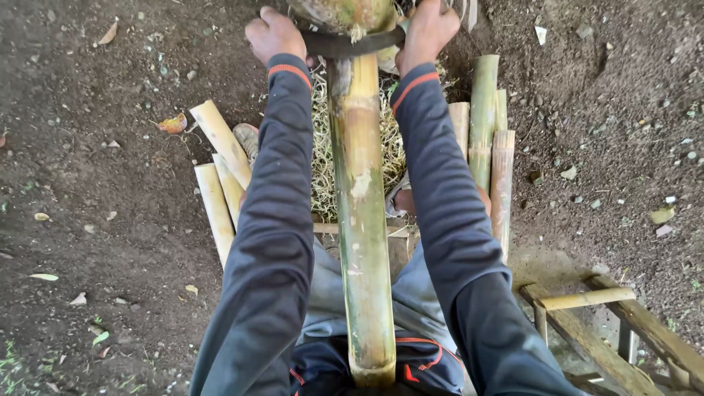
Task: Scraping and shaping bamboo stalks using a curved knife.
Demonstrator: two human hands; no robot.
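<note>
Far end of the long green-yellow bamboo pole point(361, 213) runs off the top edge (near end hidden against the lap); dark curved blade point(345, 44) ends vanish inside both fists.

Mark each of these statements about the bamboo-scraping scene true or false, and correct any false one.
1. Both hands hold a dark curved blade across the long bamboo pole. True: the left hand and right hand each have a grip on one end.
2. The ground is tiled. False: it is bare dark soil with scattered leaves.
3. Pale shavings lie under the pole. True.
4. Cut bamboo pieces lie only on the person's left. False: pieces lie on the left and on the right.
5. The sleeves are bright yellow. False: they are dark with orange cuff trim.
</note>
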